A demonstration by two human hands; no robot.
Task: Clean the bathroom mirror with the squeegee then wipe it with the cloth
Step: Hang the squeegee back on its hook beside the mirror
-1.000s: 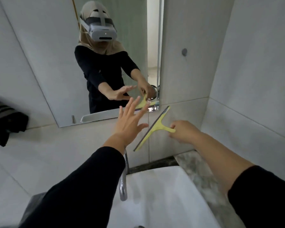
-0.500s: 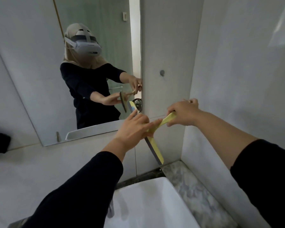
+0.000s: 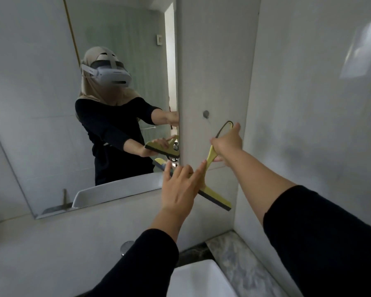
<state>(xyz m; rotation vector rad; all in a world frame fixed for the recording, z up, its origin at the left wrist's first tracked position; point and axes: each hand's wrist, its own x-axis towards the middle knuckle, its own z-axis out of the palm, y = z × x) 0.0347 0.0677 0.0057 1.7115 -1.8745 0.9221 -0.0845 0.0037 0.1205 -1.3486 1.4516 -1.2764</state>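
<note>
The yellow squeegee (image 3: 212, 195) with a dark rubber blade is held up against the tiled wall, just right of the mirror (image 3: 51, 125) and near its lower right corner. My right hand (image 3: 228, 141) grips its handle, whose looped end sticks up past my fingers. My left hand (image 3: 180, 186) has straight, spread fingers that touch the squeegee's neck and blade from the front and cover the blade's middle. The mirror reflects a person in a headset and dark top doing the same. No cloth is in view.
A white basin (image 3: 201, 281) sits below, with a chrome tap (image 3: 126, 246) behind it and a marbled counter (image 3: 240, 260) to its right. White tiled walls (image 3: 319, 103) form a corner close on the right. A small round wall stud (image 3: 206, 113) sits above the squeegee.
My right hand lifted the squeegee and turned it, so the handle points up and the blade angles down to the right. My left hand came onto it. My head tipped upward.
</note>
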